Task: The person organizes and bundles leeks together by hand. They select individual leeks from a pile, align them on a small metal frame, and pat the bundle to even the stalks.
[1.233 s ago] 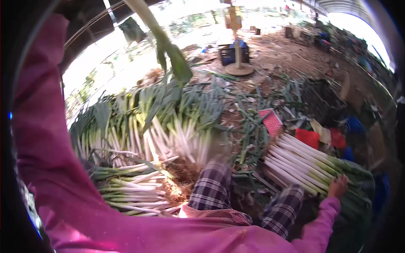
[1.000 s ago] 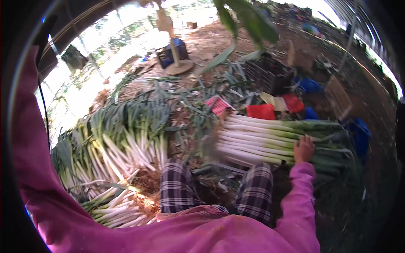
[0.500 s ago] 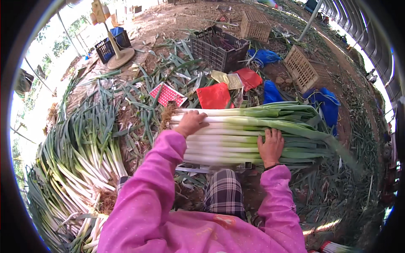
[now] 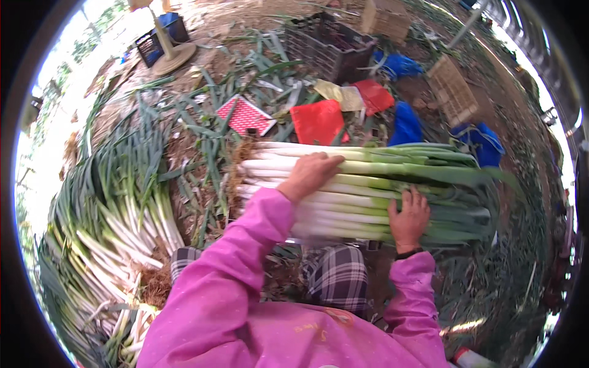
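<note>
The left hand has slid toward 3 o'clock, from near the roots along the white stems, so the 2 hands sit closer together, seemingly evening the row. Its fingers half curl over; I can't tell whether they grip. The right hand lies open, holding nothing, where white turns green, much as 0.5 s ago. The leeks lie at 12 o'clock from the lap, roots toward 9.
</note>
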Demonstrator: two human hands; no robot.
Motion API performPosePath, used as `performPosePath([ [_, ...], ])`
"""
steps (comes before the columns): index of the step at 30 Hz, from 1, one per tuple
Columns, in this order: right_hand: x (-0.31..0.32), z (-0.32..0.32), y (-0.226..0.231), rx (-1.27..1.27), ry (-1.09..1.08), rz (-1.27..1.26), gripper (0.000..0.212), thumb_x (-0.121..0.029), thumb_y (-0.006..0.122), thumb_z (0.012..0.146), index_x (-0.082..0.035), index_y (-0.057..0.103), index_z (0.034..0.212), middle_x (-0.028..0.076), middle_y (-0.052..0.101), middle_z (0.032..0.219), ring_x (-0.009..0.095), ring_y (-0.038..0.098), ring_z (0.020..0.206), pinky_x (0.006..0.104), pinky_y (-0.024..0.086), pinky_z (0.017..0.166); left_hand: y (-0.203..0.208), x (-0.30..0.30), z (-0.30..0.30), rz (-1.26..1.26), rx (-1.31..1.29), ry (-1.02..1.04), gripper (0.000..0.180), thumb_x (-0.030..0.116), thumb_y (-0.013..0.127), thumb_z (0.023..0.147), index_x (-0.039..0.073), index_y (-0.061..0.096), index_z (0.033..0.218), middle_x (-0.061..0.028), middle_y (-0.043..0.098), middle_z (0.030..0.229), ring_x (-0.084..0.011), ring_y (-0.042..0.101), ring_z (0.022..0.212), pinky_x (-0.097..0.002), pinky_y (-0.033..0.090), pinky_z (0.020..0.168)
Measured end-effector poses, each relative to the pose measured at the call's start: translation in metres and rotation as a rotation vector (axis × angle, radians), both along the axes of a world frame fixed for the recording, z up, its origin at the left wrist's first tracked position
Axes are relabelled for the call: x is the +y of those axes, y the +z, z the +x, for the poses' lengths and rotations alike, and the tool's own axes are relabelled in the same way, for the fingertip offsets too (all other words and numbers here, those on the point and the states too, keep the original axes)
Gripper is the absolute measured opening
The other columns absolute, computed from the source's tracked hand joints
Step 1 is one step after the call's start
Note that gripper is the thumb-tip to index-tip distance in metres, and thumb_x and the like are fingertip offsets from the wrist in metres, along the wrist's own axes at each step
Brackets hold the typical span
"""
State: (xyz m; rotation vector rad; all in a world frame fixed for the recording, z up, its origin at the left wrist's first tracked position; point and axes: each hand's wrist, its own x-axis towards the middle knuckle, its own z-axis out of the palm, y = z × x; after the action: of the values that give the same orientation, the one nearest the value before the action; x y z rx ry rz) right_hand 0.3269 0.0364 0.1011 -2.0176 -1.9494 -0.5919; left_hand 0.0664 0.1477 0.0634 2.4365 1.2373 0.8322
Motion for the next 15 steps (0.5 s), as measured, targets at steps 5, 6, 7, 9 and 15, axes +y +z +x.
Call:
performPosePath([
  [5,0.000,0.000,-0.002,0.042,0.066,0.009,0.035,-0.031,0.062,0.077,-0.007,0.060,0.102,0.011,0.057,0.118,0.031,0.051,0.105,0.0437,0.041,0.087,-0.007,0.016,-0.004,0.071,0.004,-0.039,0.030,0.029,0.063,0.084,0.022,0.064,0.113,-0.0086,0.057,0.088,-0.0275,0.055,0.088,-0.0406,0.045,0.076],
  [6,-0.001,0.003,0.001,0.034,0.059,0.012,0.035,-0.031,0.062,0.077,-0.007,0.060,0.102,0.011,0.057,0.118,0.031,0.051,0.105,0.0437,0.041,0.087,-0.006,0.015,-0.001,0.088,0.009,-0.032,0.028,0.031,0.062,0.084,0.024,0.065,0.111,-0.0087,0.057,0.093,-0.0279,0.054,0.092,-0.0408,0.044,0.078],
  [7,-0.001,0.004,0.004,0.030,0.069,-0.005,0.035,-0.031,0.062,0.078,-0.006,0.060,0.103,0.011,0.058,0.117,0.030,0.052,0.104,0.0437,0.041,0.087,-0.007,0.013,0.000,-0.012,0.035,-0.019,0.029,0.032,0.061,0.085,0.026,0.064,0.113,-0.0098,0.055,0.105,-0.0285,0.052,0.101,-0.0428,0.042,0.082],
  [9,0.003,0.004,0.016,0.024,0.083,-0.020,0.035,-0.030,0.061,0.079,-0.006,0.060,0.105,0.010,0.059,0.115,0.029,0.052,0.103,0.0437,0.041,0.087,-0.010,0.004,-0.001,-0.001,0.050,-0.004,0.031,0.031,0.062,0.085,0.026,0.064,0.116,-0.0110,0.055,0.108,-0.0292,0.052,0.103,-0.0436,0.042,0.083],
  [15,0.069,0.018,0.065,-0.079,0.314,0.002,0.024,-0.026,0.068,0.075,-0.013,0.068,0.096,0.006,0.063,0.103,0.026,0.054,0.104,0.0444,0.043,0.089,-0.014,0.004,-0.010,-0.104,0.095,0.023,0.040,0.032,0.058,0.089,0.031,0.055,0.129,-0.0131,0.048,0.128,-0.0324,0.046,0.119,-0.0502,0.038,0.094],
])
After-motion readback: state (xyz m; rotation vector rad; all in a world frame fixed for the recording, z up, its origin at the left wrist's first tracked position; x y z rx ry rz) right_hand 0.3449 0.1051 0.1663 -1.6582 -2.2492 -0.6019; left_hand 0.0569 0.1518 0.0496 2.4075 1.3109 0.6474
